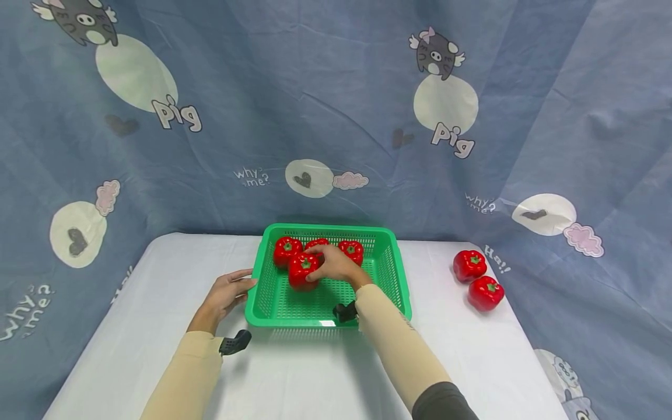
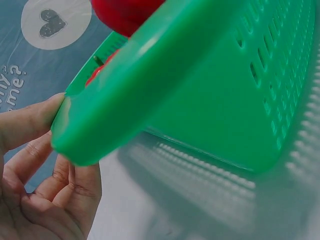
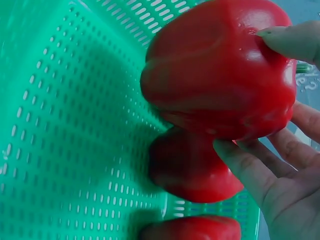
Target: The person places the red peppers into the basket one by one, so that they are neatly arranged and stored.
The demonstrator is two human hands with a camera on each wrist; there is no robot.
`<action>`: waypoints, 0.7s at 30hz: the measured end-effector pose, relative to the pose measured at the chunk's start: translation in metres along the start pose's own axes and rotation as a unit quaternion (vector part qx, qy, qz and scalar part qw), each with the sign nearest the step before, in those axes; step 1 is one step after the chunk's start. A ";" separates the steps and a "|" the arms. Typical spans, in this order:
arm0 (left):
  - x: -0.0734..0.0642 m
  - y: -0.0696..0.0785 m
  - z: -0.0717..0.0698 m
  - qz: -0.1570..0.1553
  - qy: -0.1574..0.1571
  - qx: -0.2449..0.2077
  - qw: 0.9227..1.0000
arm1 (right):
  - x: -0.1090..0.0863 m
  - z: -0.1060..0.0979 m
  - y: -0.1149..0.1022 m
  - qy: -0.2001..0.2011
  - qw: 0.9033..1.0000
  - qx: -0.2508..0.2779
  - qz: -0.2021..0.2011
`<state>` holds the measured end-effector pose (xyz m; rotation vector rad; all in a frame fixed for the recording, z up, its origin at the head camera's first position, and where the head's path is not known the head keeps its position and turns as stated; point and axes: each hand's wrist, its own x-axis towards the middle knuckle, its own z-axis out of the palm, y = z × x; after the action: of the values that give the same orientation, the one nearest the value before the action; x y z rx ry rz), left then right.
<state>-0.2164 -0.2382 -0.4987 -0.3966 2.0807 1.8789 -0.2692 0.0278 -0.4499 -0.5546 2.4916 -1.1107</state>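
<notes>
A green plastic basket [image 1: 252, 303] with slotted walls stands on a white table. My right hand [image 1: 337, 265] reaches over its rim and holds a glossy red bell pepper [image 1: 300, 279] inside it. In the right wrist view, thumb and fingers lie on opposite sides of that pepper [image 3: 215, 75], its green stem partly behind the thumb. Three more red bell peppers are in the basket's far part: one at the left [image 1: 286, 249], one partly hidden behind the hand [image 1: 317, 242], one to the right [image 1: 353, 249]. At the left side, my left hand [image 1: 226, 296] pinches the basket's rim [image 2: 100, 130].
Two further red bell peppers [image 1: 469, 265] [image 1: 485, 293] sit close together near the right edge of the white table [image 1: 294, 379]. A blue printed cloth [image 1: 336, 134] hangs behind the table. Black wrist cameras [image 1: 235, 342] stick out from both sleeves.
</notes>
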 end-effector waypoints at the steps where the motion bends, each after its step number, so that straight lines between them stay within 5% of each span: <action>1: 0.000 0.000 0.000 0.001 0.000 -0.001 1.000 | 0.001 0.001 0.000 -0.003 1.000 0.003 0.002; 21: -0.001 0.001 0.000 0.001 0.003 0.000 1.000 | 0.015 0.021 -0.003 -0.022 0.999 0.028 0.034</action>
<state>-0.2161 -0.2379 -0.4971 -0.4016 2.0858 1.8800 -0.2713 0.0052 -0.4630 -0.4693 2.4157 -1.1274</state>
